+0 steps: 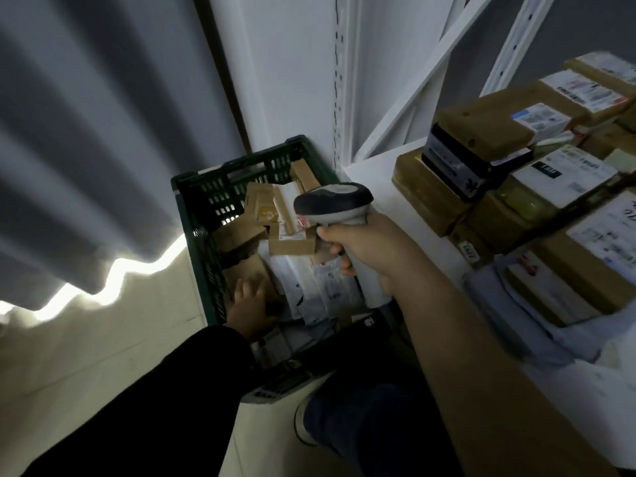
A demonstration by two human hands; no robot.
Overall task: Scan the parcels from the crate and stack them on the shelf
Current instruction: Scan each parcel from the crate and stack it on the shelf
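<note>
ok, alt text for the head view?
The left hand reaches into a green crate of parcels on the floor; the right hand grips a scanner above it. Stacked parcels sit on the white shelf at right.

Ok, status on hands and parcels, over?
Right hand grips scanner, above crate. Left hand on brown parcel inside crate, grip unclear. Shelf holds stacked parcels; path from crate to shelf looks open.
</note>
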